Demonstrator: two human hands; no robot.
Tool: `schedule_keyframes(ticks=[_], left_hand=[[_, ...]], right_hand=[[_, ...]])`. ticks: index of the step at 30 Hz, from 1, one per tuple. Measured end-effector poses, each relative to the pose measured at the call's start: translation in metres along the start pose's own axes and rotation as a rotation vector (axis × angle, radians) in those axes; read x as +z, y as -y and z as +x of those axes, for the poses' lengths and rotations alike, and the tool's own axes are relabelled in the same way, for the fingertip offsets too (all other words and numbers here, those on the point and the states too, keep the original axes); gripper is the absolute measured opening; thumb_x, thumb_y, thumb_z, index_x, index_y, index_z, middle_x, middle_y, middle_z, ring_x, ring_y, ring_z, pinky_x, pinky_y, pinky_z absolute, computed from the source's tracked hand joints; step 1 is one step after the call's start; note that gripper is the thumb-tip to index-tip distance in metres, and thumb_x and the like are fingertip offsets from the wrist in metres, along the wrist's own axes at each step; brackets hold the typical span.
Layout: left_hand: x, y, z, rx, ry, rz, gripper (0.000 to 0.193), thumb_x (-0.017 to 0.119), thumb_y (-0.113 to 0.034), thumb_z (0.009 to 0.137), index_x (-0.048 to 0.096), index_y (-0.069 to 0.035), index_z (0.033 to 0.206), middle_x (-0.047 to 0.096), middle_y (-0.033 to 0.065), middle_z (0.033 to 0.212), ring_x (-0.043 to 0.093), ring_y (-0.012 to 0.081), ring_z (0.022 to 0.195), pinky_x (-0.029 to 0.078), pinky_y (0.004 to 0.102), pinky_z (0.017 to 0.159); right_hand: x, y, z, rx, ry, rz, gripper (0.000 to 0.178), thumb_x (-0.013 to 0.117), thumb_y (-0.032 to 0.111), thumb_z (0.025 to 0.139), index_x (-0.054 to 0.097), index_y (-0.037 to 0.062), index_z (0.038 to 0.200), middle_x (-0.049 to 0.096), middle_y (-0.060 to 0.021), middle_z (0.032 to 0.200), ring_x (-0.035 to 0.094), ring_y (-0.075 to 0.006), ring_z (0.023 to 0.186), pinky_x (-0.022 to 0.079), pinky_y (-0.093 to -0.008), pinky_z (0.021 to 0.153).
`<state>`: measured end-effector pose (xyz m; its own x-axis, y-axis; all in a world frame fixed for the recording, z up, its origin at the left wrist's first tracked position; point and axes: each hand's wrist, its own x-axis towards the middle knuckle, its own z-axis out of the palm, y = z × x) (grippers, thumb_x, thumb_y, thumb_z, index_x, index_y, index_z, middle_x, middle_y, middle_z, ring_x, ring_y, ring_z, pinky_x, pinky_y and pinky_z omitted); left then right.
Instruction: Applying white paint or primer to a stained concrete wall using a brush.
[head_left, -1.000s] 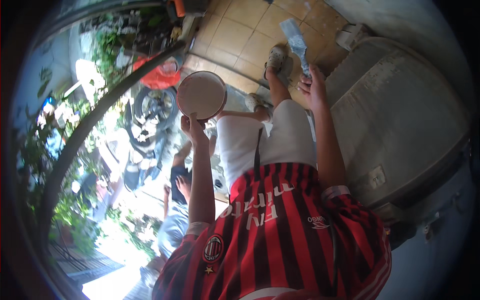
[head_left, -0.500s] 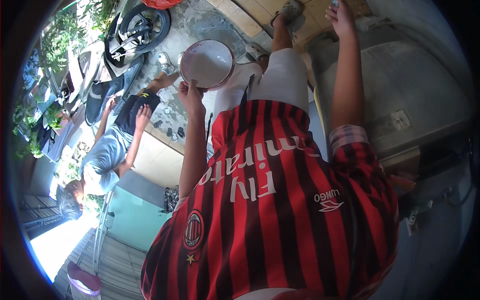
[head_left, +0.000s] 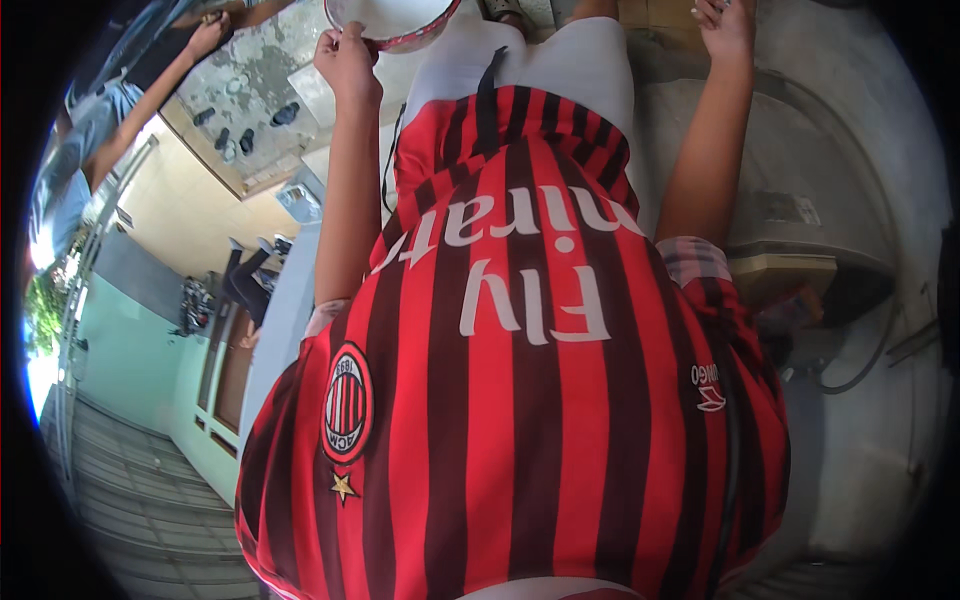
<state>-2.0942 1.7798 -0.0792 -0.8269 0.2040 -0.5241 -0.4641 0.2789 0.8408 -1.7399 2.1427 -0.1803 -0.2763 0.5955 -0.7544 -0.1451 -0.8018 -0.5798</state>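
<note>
Left hand point(head_left: 348, 64) pinching a cropped bowl point(head_left: 415, 38) by its rim, right hand point(head_left: 729, 30) half-curled, cut off above, hold unclear

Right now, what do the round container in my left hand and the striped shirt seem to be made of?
Round container: perhaps plastic or enamelled metal, smooth; it looks rigid, though partly cropped. Striped shirt: probably synthetic knit, fairly matte; it falls in soft folds.

Looks steeply down from head height, wide and fisheye-bent. Sits close above the striped shirt point(head_left: 515, 400), catching left hand point(head_left: 347, 64) and right hand point(head_left: 728, 32) near the upper edge.
</note>
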Motion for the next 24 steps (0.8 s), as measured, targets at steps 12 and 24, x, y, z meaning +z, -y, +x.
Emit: schedule_keyframes(ticks=[12,24], left_hand=[[-0.105,0.035,-0.055,-0.148,-0.480,-0.121,0.018,0.063,-0.003,0.081,0.047,-0.010,0.079,0.051,-0.0005,0.063,0.046,0.0082,0.050,0.034,0.0240,0.043],[-0.140,0.005,-0.128,-0.201,-0.874,-0.412,0.014,0.061,-0.002,0.081,0.048,-0.007,0.085,0.057,0.0043,0.076,0.052,0.0110,0.054,0.042,0.0240,0.042]], right_hand=[[0.035,0.013,-0.070,0.107,0.002,-0.273,0.021,0.051,0.030,0.102,0.039,0.0138,0.096,0.038,-0.0018,0.070,0.029,-0.0097,0.047,0.023,-0.0254,0.044],[0.144,0.031,-0.067,0.175,0.278,-0.518,0.018,0.046,0.030,0.104,0.042,0.0144,0.096,0.037,0.0003,0.067,0.026,-0.0069,0.046,0.021,-0.0244,0.043]])
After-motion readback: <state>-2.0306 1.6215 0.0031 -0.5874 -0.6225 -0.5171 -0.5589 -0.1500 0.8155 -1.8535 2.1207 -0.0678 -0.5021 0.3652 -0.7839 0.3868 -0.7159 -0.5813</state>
